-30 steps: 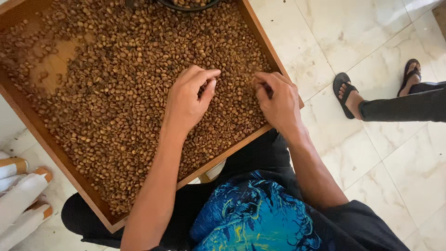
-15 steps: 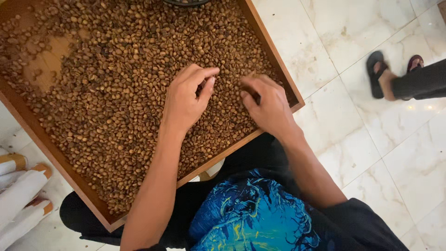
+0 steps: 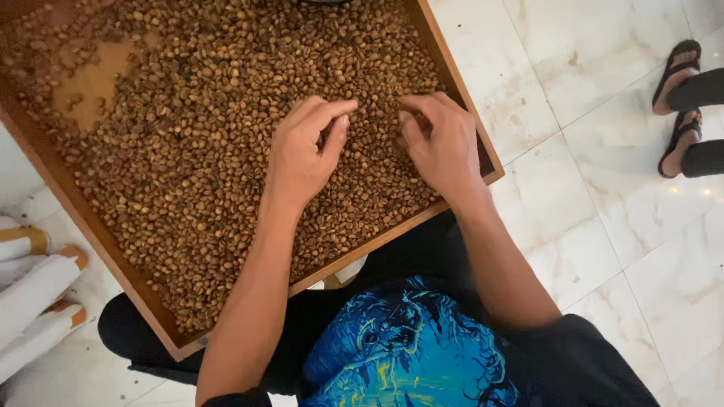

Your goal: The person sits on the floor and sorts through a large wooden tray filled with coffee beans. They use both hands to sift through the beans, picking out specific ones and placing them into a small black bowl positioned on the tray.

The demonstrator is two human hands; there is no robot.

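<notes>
Beans (image 3: 196, 151), brown, spread thick across wooden tray (image 3: 53, 177) resting on seated person's lap; bare patch of tray base at upper left. Left hand (image 3: 305, 154) palm down on beans, fingers curled, thumb and forefinger tips pinched near centre; whether a bean is betw. them cannot be told. Right hand (image 3: 441, 143) just beside it, fingers bent into beans near tray's rt edge, likewise unclear. Sandalled feet (image 3: 682, 105) of another person on tiled floor (image 3: 588, 226), well apart. White rolls (image 3: 34, 301) at lower left.
</notes>
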